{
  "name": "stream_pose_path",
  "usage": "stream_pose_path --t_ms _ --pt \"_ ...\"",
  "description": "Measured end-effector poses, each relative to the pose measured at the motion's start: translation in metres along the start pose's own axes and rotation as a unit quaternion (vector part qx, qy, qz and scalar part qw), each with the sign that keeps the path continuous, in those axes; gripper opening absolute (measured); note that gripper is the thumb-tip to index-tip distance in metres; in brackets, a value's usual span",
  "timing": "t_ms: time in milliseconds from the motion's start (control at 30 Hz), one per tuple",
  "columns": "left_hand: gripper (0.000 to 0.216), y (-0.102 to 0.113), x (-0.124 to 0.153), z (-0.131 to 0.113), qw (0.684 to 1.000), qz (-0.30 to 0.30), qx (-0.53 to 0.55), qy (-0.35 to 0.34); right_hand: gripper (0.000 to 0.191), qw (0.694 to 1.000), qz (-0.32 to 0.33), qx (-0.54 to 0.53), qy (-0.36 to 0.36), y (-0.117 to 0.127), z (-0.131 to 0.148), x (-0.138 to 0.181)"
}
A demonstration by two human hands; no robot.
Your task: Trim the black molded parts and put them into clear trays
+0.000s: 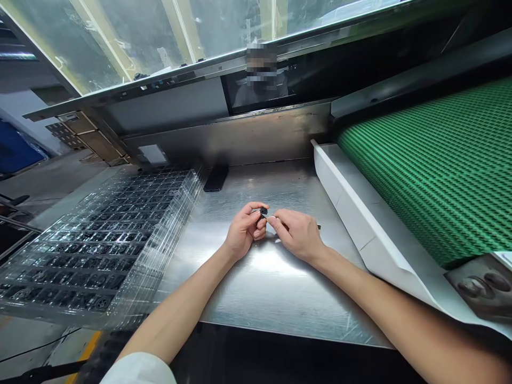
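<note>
A green belt (pixel 436 165) fills the right of the frame; clear trays (pixel 154 253) lie at left. In the centre, the person's right hand (pixel 299 233) is closed round a thin tool (pixel 319 227), its tip near the small black part (pixel 263 212) pinched by the curled left hand (pixel 243 230).

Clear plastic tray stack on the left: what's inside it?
Rows of small black parts, some with round, spoked faces, show through the top of the tray stack. Glare blurs many, and whatever lies lower down is covered.
</note>
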State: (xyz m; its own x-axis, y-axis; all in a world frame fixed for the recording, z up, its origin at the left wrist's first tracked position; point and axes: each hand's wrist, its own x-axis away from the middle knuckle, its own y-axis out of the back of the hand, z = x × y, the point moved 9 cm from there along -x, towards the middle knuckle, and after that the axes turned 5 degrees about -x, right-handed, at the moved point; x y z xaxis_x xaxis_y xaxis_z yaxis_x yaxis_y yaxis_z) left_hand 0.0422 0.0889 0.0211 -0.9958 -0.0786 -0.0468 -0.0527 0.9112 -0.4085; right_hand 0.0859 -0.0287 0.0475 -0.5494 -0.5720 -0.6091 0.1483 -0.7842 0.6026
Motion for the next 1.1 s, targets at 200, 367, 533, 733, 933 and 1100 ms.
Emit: stream_pose_path --t_ms 200,367,533,733,933,1100 --pt "0.039 0.007 -0.002 -0.003 1.000 -0.022 -0.001 -0.004 0.051 1.000 -0.018 0.001 -0.022 0.008 -0.005 -0.002" --pt "0.037 0.007 -0.003 -0.002 1.000 -0.016 -0.001 -0.001 0.048 0.999 -0.027 -0.021 -0.029 0.011 -0.007 -0.003" --pt "0.034 0.002 -0.002 0.000 1.000 0.002 0.003 0.006 0.047 0.996 -0.026 -0.051 -0.064 0.009 -0.016 -0.003" --pt "0.032 0.000 -0.002 0.003 1.000 0.013 0.000 0.021 0.044 0.993 -0.029 -0.095 -0.066 0.010 -0.012 -0.003" --pt "0.034 -0.001 -0.002 0.010 0.999 0.011 -0.013 0.044 0.032 0.993 -0.032 -0.100 -0.051 0.008 -0.009 -0.004" --pt "0.037 -0.003 -0.001 0.014 0.998 0.018 -0.026 0.055 0.023 0.989 -0.032 -0.128 -0.062 0.007 -0.013 -0.004"
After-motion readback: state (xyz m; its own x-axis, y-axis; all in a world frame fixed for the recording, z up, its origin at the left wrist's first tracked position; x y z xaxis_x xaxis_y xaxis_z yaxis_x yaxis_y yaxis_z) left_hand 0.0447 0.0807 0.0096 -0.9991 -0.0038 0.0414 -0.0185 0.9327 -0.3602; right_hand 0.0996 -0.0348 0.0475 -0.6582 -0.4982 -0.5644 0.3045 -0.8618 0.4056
